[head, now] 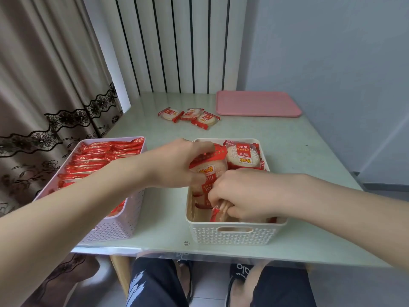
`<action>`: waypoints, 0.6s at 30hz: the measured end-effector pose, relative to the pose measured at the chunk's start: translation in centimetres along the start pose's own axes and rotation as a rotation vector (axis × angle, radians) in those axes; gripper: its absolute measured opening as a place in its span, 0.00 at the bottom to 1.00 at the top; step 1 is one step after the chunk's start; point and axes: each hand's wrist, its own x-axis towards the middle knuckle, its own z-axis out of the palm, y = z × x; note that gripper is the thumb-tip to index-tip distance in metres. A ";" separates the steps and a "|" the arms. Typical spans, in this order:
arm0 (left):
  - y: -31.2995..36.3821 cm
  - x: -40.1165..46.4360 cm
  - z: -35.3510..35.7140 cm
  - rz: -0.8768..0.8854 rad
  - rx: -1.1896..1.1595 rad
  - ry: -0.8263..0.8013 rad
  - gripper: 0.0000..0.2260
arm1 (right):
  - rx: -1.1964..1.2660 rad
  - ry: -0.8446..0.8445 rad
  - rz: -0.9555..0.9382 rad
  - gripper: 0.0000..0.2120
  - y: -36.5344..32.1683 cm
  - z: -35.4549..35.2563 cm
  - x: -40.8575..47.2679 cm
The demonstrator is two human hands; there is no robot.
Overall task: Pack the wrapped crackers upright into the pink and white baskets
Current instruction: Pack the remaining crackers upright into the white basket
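The wrapper of the cracker packet (243, 155) leaning at the far end of the white basket (234, 233) is showing a red label with "151" upside down beside Chinese characters too small to read. The sandal strap (241, 268) under the surface is showing white letters, partly cut off, unreadable.

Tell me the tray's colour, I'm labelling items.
Plain pink tray, seen in the head view.

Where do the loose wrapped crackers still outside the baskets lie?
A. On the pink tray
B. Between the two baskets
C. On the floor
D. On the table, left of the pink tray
D: the loose wrapped crackers lie on the bare table, left of the pink tray, not on it.
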 end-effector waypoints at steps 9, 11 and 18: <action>-0.3 0.3 1.0 0.039 0.045 -0.074 0.11 | 0.277 0.298 0.093 0.07 1.9 -0.8 -3.5; 0.3 0.3 1.7 0.088 0.117 -0.066 0.11 | 0.372 0.387 0.127 0.08 2.1 -0.4 -4.1; 0.9 1.0 4.7 0.262 0.623 0.171 0.11 | 0.707 0.468 0.098 0.14 1.2 -0.1 -4.5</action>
